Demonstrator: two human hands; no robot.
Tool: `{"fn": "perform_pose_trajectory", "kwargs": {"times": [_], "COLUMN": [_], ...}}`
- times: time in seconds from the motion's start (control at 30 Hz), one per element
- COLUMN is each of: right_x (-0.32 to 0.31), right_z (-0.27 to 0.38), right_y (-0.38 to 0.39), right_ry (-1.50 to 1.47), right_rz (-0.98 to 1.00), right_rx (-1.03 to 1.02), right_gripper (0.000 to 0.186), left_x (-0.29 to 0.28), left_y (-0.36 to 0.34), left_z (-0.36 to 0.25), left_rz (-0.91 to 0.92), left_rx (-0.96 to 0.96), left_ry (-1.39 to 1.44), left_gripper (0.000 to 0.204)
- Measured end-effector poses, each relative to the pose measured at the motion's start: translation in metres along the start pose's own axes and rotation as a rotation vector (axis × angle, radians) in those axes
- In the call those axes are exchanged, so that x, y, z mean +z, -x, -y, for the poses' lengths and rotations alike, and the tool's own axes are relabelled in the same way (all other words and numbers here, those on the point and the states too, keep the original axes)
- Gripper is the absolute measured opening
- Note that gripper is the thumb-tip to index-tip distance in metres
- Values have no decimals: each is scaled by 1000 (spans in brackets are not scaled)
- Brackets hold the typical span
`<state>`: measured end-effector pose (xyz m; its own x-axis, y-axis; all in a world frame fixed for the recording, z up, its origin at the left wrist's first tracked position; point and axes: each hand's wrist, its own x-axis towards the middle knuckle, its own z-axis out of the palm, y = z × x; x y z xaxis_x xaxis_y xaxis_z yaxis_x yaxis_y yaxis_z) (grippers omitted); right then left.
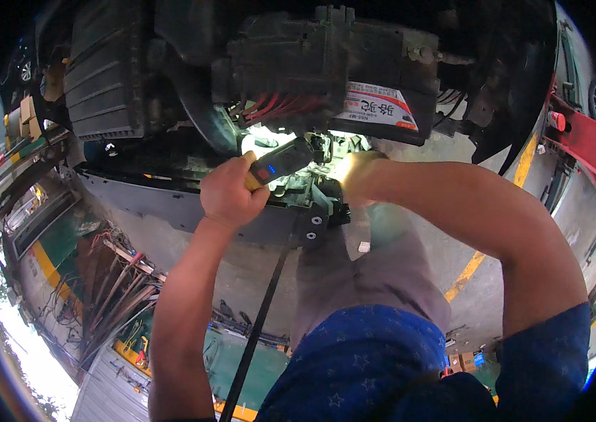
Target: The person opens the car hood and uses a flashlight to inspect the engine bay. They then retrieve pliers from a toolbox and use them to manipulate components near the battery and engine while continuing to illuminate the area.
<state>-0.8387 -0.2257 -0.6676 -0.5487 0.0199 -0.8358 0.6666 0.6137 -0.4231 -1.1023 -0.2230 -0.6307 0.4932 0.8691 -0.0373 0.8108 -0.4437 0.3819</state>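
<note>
My left hand (pixel 230 191) is closed around a black and yellow work light (pixel 282 162) with small blue indicator lights on its body. Its beam falls on metal and plastic parts in the gap at the front of a car's engine bay. My right hand (pixel 363 176) reaches into that lit gap from the right, near a black bracket (pixel 330 200). Glare and the hand's own angle hide its fingers, so what they touch is not visible. Above the gap sit a black car battery (pixel 389 128) with a white and red label and a bundle of red wires (pixel 280 107).
A long grey panel (pixel 171 209) runs across the front, below the work light. Ribbed black housing (pixel 104 77) stands at the upper left. Metal scrap and cables (pixel 125 274) lie on the floor at left. A red part (pixel 590 141) is at far right.
</note>
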Motion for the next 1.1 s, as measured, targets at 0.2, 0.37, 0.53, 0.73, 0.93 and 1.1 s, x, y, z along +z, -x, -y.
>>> {"fn": "perform_pose_trajectory", "kwargs": {"times": [0.2,0.37,0.53,0.73,0.93,1.1], "right_x": [22,64,15,15,21,28], "right_z": [-26,-35,-8,-19,-1,8], "right_y": [0,-1,-10,-18,2,14], "right_ry": [-224,-395,-103,-97,-524,-669], "right_rz": [-91,-233,-12,-48,-28,-82], "right_rx": [63,93,-1,-26,209,369], "right_gripper": [31,27,32,35,44,44], "left_x": [0,-2,2,4,0,2], "left_y": [-4,-5,-3,-3,-3,-1], "left_z": [0,-1,1,2,-1,0], "left_rz": [11,29,13,-13,-3,34], "left_rx": [7,-4,9,25,-2,-22], "left_ry": [32,1,1,28,-3,-46], "left_gripper": [50,50,50,48,46,47]}}
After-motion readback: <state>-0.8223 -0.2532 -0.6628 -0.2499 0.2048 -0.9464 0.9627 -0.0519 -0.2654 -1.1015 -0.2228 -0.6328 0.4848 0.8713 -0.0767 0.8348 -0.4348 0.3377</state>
